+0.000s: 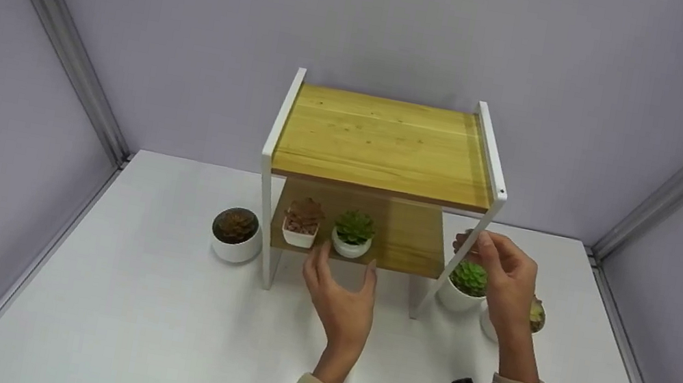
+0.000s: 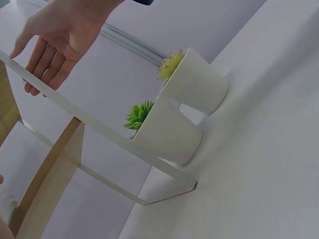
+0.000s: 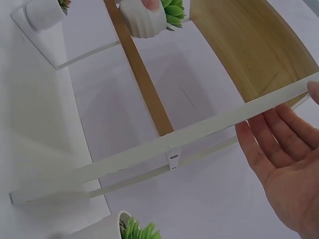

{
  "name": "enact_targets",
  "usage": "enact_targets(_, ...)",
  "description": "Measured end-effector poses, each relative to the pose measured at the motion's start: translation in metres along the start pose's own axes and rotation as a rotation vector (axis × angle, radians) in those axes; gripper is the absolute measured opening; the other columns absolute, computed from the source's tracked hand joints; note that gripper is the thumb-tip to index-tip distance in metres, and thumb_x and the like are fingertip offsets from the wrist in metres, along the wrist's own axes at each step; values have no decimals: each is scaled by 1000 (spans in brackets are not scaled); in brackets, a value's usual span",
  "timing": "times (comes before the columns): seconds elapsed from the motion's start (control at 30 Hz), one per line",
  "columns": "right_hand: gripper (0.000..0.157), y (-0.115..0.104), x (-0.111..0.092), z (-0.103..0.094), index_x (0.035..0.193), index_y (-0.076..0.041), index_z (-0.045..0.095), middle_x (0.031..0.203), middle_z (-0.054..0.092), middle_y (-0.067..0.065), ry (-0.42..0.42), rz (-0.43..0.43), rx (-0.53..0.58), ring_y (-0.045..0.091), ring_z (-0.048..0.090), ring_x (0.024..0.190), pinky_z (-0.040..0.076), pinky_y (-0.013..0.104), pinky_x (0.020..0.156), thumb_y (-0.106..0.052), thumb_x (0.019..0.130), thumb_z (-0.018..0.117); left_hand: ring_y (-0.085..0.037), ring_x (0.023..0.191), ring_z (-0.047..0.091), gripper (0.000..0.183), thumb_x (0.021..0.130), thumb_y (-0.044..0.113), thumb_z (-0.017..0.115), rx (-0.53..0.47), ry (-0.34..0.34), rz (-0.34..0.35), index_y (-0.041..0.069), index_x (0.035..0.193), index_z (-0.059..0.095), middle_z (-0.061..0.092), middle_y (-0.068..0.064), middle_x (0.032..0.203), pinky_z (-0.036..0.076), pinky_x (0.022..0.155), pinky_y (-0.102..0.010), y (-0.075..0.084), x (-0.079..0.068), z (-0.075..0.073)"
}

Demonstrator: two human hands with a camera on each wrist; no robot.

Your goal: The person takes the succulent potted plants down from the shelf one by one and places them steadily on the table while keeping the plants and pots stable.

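Note:
A small two-tier shelf has wooden boards and a white frame [image 1: 492,153]. On its lower board stand a green succulent in a round white pot [image 1: 351,247] and a reddish succulent in a square white pot [image 1: 299,237]. My left hand [image 1: 342,306] reaches to the lower board's front edge, its fingers and thumb spread about the round pot. One fingertip overlaps that pot in the right wrist view; whether it presses there I cannot tell. My right hand [image 1: 508,285] holds the right front post [image 3: 209,127], thumb in front and fingers behind.
Right of the shelf, a green succulent in a white pot [image 2: 169,133] and a yellowish one in another white pot [image 2: 198,84] stand on the white table [image 1: 152,326]. A dark brown succulent in a round white pot [image 1: 234,250] stands left. Pale walls [image 1: 398,21] enclose the table.

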State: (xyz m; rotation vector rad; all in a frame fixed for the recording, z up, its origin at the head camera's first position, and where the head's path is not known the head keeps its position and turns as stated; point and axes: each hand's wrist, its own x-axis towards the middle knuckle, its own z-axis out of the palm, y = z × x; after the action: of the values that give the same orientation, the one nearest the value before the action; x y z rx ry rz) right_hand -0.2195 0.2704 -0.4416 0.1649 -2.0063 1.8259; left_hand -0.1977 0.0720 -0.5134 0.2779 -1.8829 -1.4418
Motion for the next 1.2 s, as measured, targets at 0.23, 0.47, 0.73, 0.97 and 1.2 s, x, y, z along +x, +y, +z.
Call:
enact_targets(0.23,28,-5,2,4,113,6,73,98,80,-5,-1,0,-21,12,78,94,64,26,87,-18,109,59,-37,141,49,76,87,13,88,-20,5,-43,1,150,48,48,-21,149,50,113,-58,8,0,7)
enact_targets(0.47,28,-7,3,9,107,9,73,94,80,-2,14,-30,2,13,77,90,65,28,84,-15,108,59,-37,144,45,75,88,7,85,-31,40,-66,-1,152,47,44,-22,151,48,115,-56,12,3,10)
enact_targets(0.73,30,-8,3,13,103,9,74,89,78,-5,32,-33,-31,12,77,85,66,27,80,-16,109,59,-37,144,44,76,89,12,85,19,87,-85,-2,152,45,43,-22,152,47,117,-56,17,9,12)
enact_targets(0.97,29,-6,2,15,101,9,74,87,78,-3,48,-34,-3,11,77,84,65,26,79,-15,108,59,-37,144,46,76,90,14,85,63,81,-130,-3,152,46,45,-22,153,47,117,-56,23,9,17)
enact_targets(1.2,29,-9,3,17,100,10,74,88,79,-1,41,-17,20,14,77,85,66,28,80,-15,107,62,-38,142,47,77,89,15,86,73,94,-166,-4,151,46,47,-23,151,46,118,-56,26,13,18)
